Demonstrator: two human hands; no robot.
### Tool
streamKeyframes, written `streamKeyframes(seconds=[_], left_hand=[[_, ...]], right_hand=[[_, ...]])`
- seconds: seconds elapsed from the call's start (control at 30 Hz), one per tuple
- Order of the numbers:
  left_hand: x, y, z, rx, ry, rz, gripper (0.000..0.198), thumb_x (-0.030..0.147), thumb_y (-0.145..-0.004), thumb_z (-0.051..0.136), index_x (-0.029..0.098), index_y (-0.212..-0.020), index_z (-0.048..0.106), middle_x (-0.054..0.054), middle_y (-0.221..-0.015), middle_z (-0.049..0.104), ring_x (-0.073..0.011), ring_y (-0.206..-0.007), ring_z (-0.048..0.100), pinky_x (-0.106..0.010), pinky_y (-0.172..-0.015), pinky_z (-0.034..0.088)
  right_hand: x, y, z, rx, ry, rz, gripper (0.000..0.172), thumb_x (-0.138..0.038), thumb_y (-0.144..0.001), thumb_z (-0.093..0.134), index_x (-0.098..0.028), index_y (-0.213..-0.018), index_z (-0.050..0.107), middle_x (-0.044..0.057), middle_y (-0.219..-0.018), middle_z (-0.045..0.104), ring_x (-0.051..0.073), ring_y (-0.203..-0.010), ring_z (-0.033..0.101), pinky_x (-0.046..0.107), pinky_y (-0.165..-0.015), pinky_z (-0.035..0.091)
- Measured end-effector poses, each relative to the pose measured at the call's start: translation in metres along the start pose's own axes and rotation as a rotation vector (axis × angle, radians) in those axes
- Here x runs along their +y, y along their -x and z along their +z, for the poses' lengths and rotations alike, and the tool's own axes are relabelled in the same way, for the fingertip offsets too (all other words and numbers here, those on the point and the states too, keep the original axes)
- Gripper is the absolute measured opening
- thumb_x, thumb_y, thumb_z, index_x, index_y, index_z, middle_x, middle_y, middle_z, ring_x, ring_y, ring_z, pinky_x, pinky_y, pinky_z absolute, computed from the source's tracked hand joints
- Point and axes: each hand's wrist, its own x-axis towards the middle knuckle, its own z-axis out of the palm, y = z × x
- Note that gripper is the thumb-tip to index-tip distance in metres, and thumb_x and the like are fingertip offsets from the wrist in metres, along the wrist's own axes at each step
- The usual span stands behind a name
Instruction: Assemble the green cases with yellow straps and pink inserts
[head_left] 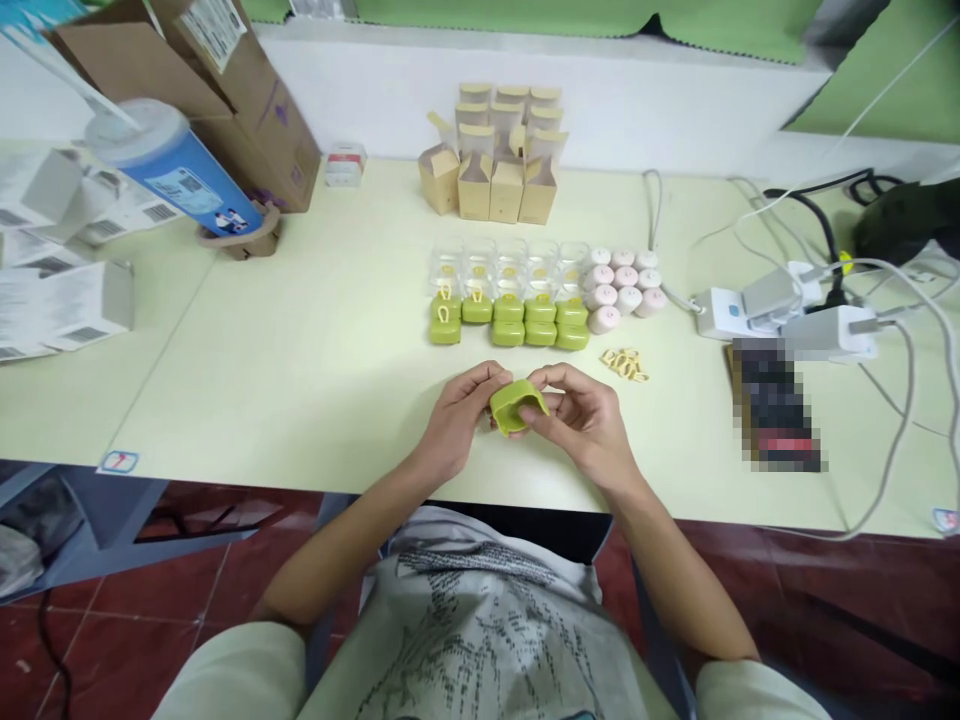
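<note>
Between my two hands, just above the table near its front edge, is a small green hollow case (510, 396) with its opening turned toward me. My left hand (466, 412) grips its left side, thumb along the upper edge. The fingers of my right hand (581, 415) hold the right side, and the thumb reaches into the opening. Beyond my hands stand rows of closed green cases (508, 333), two with pale yellow loops on top. A small pile of yellow loops (625, 364) lies to the right of them.
Clear plastic cups (510, 262) stand behind the green cases, beside pink and white cylinders (616, 278). Open small cardboard boxes (506, 185) line the wall. A blue cup (199, 185), large carton (255, 110) and white boxes (67, 305) are left; a power strip (727, 313) with cables right.
</note>
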Motion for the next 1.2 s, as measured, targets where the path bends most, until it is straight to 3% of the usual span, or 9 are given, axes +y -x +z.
streamKeyframes(seconds=[0.17,0.33,0.53,0.67,0.77,0.87,0.93,1.03,1.2], left_hand=[[0.001,-0.003,-0.010,-0.037,-0.190,0.035,0.049,0.062,-0.096,0.081,0.020,-0.078,0.062,0.003,-0.072,0.055,-0.0122,-0.065,0.052,-0.024,-0.062,0.043],[0.016,0.002,-0.025,-0.102,-0.699,0.367,0.029,0.043,-0.112,0.065,0.021,-0.092,0.068,-0.003,-0.098,0.068,-0.0161,-0.087,0.065,-0.028,-0.077,0.051],[0.019,0.004,-0.038,-0.047,-0.917,0.554,0.020,0.031,-0.115,0.060,0.022,-0.098,0.067,-0.004,-0.106,0.072,-0.0156,-0.090,0.069,-0.026,-0.079,0.056],[0.027,-0.008,-0.069,0.050,-1.042,0.635,0.017,0.036,-0.114,0.063,0.022,-0.110,0.071,-0.005,-0.118,0.077,-0.0146,-0.092,0.073,-0.025,-0.074,0.058],[0.036,-0.035,-0.105,0.169,-1.163,0.834,0.015,0.037,-0.111,0.068,0.023,-0.108,0.074,-0.006,-0.111,0.074,-0.0174,-0.094,0.070,-0.028,-0.072,0.056],[0.042,-0.068,-0.135,0.075,-1.238,0.999,0.019,0.041,-0.106,0.075,0.024,-0.114,0.079,-0.010,-0.114,0.070,-0.0246,-0.108,0.068,-0.034,-0.079,0.060],[0.042,-0.085,-0.146,-0.010,-1.273,1.060,0.022,0.044,-0.105,0.078,0.027,-0.119,0.081,-0.012,-0.122,0.070,-0.0282,-0.116,0.065,-0.040,-0.086,0.062],[0.038,-0.096,-0.152,-0.094,-1.262,1.090,0.022,0.044,-0.105,0.079,0.029,-0.121,0.083,-0.015,-0.137,0.069,-0.0319,-0.132,0.061,-0.044,-0.093,0.064],[0.034,-0.093,-0.153,-0.177,-1.258,1.051,0.015,0.038,-0.108,0.075,0.030,-0.120,0.082,-0.014,-0.150,0.072,-0.0340,-0.146,0.060,-0.052,-0.101,0.066]], right_hand=[[-0.007,0.001,-0.015,-0.004,0.225,-0.026,0.032,-0.042,-0.094,0.096,-0.024,-0.115,0.079,0.003,-0.104,0.081,0.017,-0.089,0.078,0.028,-0.076,0.066],[-0.014,0.001,-0.022,-0.101,0.506,-0.114,0.027,-0.043,-0.100,0.090,-0.026,-0.120,0.082,0.010,-0.124,0.083,0.022,-0.103,0.078,0.032,-0.078,0.066],[-0.009,-0.008,-0.011,-0.089,0.847,-0.353,0.018,-0.035,-0.105,0.084,-0.026,-0.121,0.081,0.011,-0.129,0.081,0.023,-0.106,0.082,0.039,-0.096,0.071],[-0.008,-0.022,-0.010,-0.133,1.042,-0.496,0.020,-0.037,-0.112,0.075,-0.023,-0.126,0.078,0.013,-0.130,0.082,0.025,-0.117,0.082,0.038,-0.101,0.069],[0.003,-0.035,-0.010,-0.104,1.213,-0.554,0.025,-0.042,-0.114,0.069,-0.022,-0.126,0.078,0.013,-0.130,0.083,0.026,-0.110,0.084,0.036,-0.088,0.069],[0.020,-0.045,-0.006,-0.041,1.505,-0.580,0.026,-0.041,-0.117,0.065,-0.020,-0.124,0.079,0.015,-0.133,0.084,0.024,-0.089,0.084,0.033,-0.064,0.060],[0.030,-0.051,-0.002,-0.024,1.637,-0.615,0.026,-0.038,-0.118,0.063,-0.018,-0.124,0.078,0.017,-0.133,0.084,0.024,-0.081,0.083,0.033,-0.057,0.055],[0.040,-0.058,0.002,-0.015,1.672,-0.646,0.028,-0.035,-0.120,0.057,-0.016,-0.126,0.076,0.021,-0.138,0.081,0.025,-0.086,0.083,0.032,-0.057,0.056],[0.048,-0.067,0.000,0.008,1.499,-0.612,0.021,-0.034,-0.120,0.057,-0.021,-0.124,0.073,0.020,-0.140,0.076,0.026,-0.097,0.081,0.034,-0.068,0.065]])
